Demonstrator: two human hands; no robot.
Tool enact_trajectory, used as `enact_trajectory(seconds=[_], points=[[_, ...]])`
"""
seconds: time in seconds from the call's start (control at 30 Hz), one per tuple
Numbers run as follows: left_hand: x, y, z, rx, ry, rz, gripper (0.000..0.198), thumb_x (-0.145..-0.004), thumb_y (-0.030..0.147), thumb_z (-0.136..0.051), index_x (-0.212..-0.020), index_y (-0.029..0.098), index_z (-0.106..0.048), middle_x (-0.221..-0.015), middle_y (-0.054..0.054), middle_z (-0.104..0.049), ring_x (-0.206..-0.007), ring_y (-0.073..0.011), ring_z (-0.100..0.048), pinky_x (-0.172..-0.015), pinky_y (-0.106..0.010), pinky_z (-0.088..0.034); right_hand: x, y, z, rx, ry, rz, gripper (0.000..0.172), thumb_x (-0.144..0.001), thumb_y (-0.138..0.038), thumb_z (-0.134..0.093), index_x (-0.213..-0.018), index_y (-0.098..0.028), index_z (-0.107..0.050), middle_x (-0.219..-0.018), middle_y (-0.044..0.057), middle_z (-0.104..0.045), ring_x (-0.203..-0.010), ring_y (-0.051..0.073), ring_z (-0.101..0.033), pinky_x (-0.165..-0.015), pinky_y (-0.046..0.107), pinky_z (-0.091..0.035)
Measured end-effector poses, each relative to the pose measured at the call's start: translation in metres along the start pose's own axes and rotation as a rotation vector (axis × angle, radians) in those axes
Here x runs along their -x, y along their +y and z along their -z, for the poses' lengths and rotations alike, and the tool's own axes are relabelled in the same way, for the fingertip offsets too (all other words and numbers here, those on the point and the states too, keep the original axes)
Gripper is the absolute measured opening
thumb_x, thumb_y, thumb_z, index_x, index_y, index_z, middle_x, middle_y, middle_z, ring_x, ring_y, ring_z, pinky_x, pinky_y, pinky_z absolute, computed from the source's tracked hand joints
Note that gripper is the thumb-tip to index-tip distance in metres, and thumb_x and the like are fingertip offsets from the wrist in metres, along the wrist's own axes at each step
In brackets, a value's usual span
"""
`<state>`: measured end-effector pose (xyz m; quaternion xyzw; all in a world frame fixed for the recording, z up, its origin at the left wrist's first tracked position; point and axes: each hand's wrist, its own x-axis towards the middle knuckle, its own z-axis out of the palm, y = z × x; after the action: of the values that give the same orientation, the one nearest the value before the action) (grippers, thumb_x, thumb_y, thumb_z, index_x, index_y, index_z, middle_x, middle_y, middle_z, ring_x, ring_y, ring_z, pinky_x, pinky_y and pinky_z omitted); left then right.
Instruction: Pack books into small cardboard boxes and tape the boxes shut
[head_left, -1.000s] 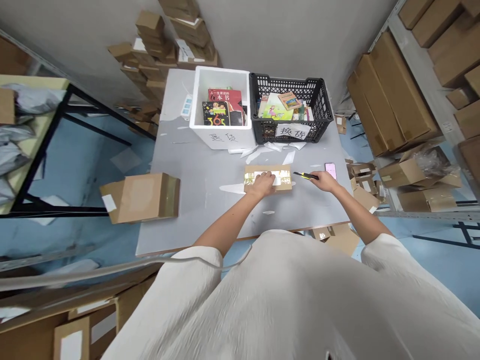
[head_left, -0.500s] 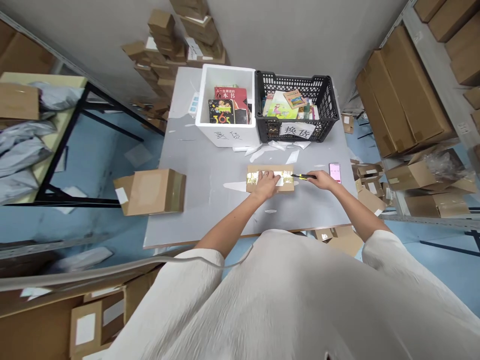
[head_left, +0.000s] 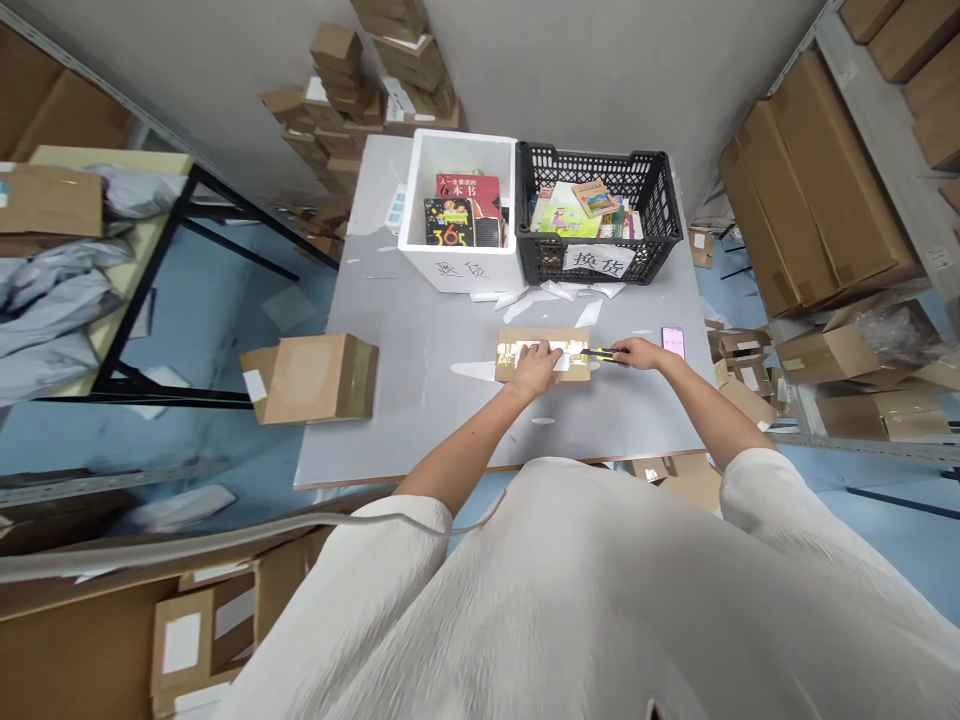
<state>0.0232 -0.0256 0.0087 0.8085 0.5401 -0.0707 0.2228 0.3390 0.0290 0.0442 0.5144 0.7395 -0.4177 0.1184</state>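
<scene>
On the grey table (head_left: 420,390) in front of me lies a small cardboard box (head_left: 505,370) with a white label and shiny tape on top. My left hand (head_left: 535,370) rests on the box with its fingers spread across the label. A black and yellow utility knife (head_left: 609,354) is gripped in my right hand (head_left: 637,354), off the box's right side. Its tip points left and reaches the taped right end of the box; whether the blade is in the tape is too small to tell. Just beyond my right hand lies a phone (head_left: 673,342) with a pink screen.
At the back stand a white foam bin (head_left: 461,262) and a black plastic crate (head_left: 600,240), both holding books. Torn white paper scraps (head_left: 589,313) lie before them. An open cardboard box (head_left: 319,380) sits at the left edge. Shelves with cartons (head_left: 817,190) flank the right.
The knife has moved slightly left, its tip now at the box's taped right end. My left hand stays on the box. The whole view has shifted a little.
</scene>
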Motion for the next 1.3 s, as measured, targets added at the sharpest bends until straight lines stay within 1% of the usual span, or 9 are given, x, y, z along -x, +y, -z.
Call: enact_trajectory(seconds=[0.07,0.13,0.3,0.53,0.7,0.83,1.03,1.23,1.3], points=[[0.000,0.001,0.002,-0.006,-0.008,0.001,0.058,-0.096,0.028,-0.083,-0.151,0.025,-0.064,-0.153,-0.018,-0.062,-0.139,-0.0394,-0.067,-0.127,-0.052,-0.040,0.004,0.006,-0.007,-0.133,-0.034,-0.036,0.030,-0.106,-0.046,-0.059,-0.103,-0.023,-0.077,-0.082,0.000,-0.074,-0.065,0.015,-0.056,-0.062,0.026,-0.043],[0.000,0.002,0.003,-0.010,-0.011,0.002,0.058,-0.096,0.028,-0.083,-0.151,0.025,-0.064,-0.153,-0.018,-0.062,-0.138,-0.0394,-0.067,-0.128,-0.052,-0.039,0.009,0.010,-0.015,-0.227,-0.034,-0.069,0.031,-0.104,-0.052,-0.063,-0.102,-0.023,-0.075,-0.080,-0.001,-0.071,-0.060,0.014,-0.053,-0.058,0.026,-0.042],[-0.001,0.001,0.002,-0.046,-0.021,-0.010,0.060,-0.096,0.029,-0.082,-0.153,0.025,-0.062,-0.155,-0.018,-0.062,-0.137,-0.0389,-0.068,-0.129,-0.052,-0.038,0.016,0.013,-0.031,-0.376,-0.003,-0.038,0.036,-0.102,-0.057,-0.069,-0.106,-0.022,-0.073,-0.079,-0.001,-0.070,-0.067,0.015,-0.061,-0.062,0.023,-0.049],[0.000,0.001,0.001,-0.018,-0.007,0.000,0.061,-0.095,0.030,-0.087,-0.151,0.027,-0.064,-0.153,-0.017,-0.062,-0.135,-0.0374,-0.068,-0.132,-0.053,-0.033,0.021,0.018,-0.045,-0.444,0.018,0.022,0.039,-0.104,-0.058,-0.068,-0.088,-0.023,-0.064,-0.079,0.000,-0.069,-0.073,0.015,-0.064,-0.065,0.023,-0.051],[0.000,0.000,-0.001,-0.029,-0.004,-0.021,0.060,-0.096,0.030,-0.084,-0.152,0.024,-0.063,-0.152,-0.019,-0.063,-0.136,-0.0385,-0.068,-0.133,-0.057,-0.031,0.025,0.021,-0.058,-0.504,0.048,0.040,0.043,-0.103,-0.065,-0.067,-0.090,-0.024,-0.063,-0.080,0.001,-0.069,-0.077,0.017,-0.065,-0.069,0.025,-0.052],[-0.002,-0.001,-0.003,-0.042,-0.008,-0.030,0.062,-0.095,0.030,-0.084,-0.154,0.026,-0.063,-0.153,-0.018,-0.063,-0.139,-0.0396,-0.067,-0.135,-0.059,-0.029,0.025,0.022,-0.066,-0.501,0.083,0.036,0.048,-0.101,-0.071,-0.067,-0.089,-0.024,-0.063,-0.081,0.001,-0.069,-0.079,0.019,-0.066,-0.070,0.026,-0.052],[-0.005,-0.002,-0.003,-0.050,-0.001,-0.048,0.065,-0.095,0.028,-0.086,-0.156,0.027,-0.062,-0.154,-0.017,-0.062,-0.140,-0.0383,-0.068,-0.140,-0.060,-0.023,0.020,0.023,-0.074,-0.482,0.130,-0.009,0.049,-0.100,-0.073,-0.069,-0.095,-0.024,-0.064,-0.081,0.001,-0.070,-0.073,0.018,-0.062,-0.064,0.026,-0.049],[-0.004,-0.001,-0.005,-0.069,0.008,-0.043,0.066,-0.096,0.028,-0.086,-0.157,0.028,-0.062,-0.153,-0.017,-0.064,-0.141,-0.0396,-0.069,-0.140,-0.061,-0.028,0.006,0.030,-0.081,-0.599,0.144,0.066,0.050,-0.097,-0.074,-0.071,-0.090,-0.024,-0.065,-0.077,0.000,-0.067,-0.068,0.016,-0.058,-0.058,0.025,-0.044],[-0.003,-0.001,-0.007,-0.071,0.016,-0.040,0.067,-0.095,0.028,-0.087,-0.157,0.029,-0.062,-0.153,-0.016,-0.064,-0.138,-0.0388,-0.070,-0.140,-0.061,-0.027,0.002,0.032,-0.082,-0.614,0.146,0.070,0.050,-0.095,-0.074,-0.073,-0.089,-0.025,-0.065,-0.076,0.000,-0.067,-0.067,0.017,-0.057,-0.056,0.026,-0.044]])
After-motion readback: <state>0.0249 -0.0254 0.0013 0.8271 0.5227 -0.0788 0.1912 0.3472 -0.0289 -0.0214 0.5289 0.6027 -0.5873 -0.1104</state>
